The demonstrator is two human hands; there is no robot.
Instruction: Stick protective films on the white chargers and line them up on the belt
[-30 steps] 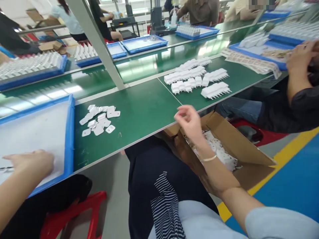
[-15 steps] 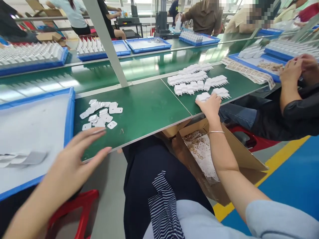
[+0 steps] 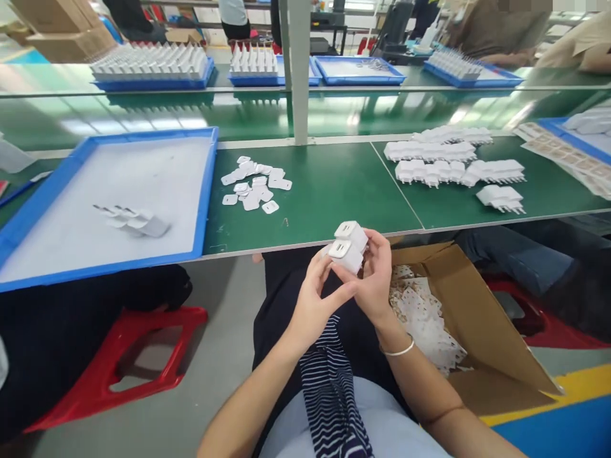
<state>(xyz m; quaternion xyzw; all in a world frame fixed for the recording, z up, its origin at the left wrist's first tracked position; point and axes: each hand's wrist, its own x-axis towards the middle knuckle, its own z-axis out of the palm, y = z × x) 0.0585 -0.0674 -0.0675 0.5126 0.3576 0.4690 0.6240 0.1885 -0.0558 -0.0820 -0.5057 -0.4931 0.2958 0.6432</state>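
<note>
Two white USB charger plugs point(image 3: 347, 256) sit side by side between my hands, above my lap at the table's front edge. Their port faces point up and toward the left. My left hand point(image 3: 312, 299) has its fingers closed against them from the left. From the right, my right hand point(image 3: 375, 280) grips the same pair, and its fingers partly hide the prongs. Beyond my hands to the left lies a loose pile of small white cover plates point(image 3: 258, 184) on the green table point(image 3: 329, 191). Rows of white charger plugs point(image 3: 429, 172) lie to the right.
A blue-rimmed tray point(image 3: 203, 203) with a few chargers stands at the left. Below the table on the right is a cardboard box point(image 3: 482, 318) holding scrap pieces. A red stool point(image 3: 167, 369) is at the lower left. A metal post point(image 3: 299, 76) rises behind the table.
My right hand has brought chargers from the right-hand rows to the middle. My left hand has left the space by the cover plates and joined it, closing on them. The view has turned left.
</note>
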